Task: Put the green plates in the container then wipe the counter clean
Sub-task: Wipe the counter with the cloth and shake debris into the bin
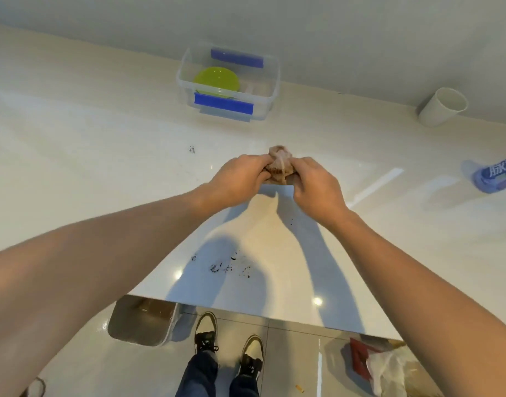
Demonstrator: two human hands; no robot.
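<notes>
Green plates (216, 78) lie stacked inside a clear plastic container (270, 90) with blue clips at the back of the white counter (88, 156). Over the middle of the counter, my left hand (240, 176) and my right hand (314, 181) both grip a crumpled, brown-stained cloth (279, 161) between them. Dark crumbs (226, 266) are scattered on the counter close to its front edge, under my forearms. A smaller dark speck (192, 149) sits left of the hands.
A white cup (443, 106) stands at the back right by the wall. A blue packet (496, 176) lies at the right edge. On the floor: a metal bin (141, 320) to the left, my shoes, and a red dustpan with white plastic (380, 365).
</notes>
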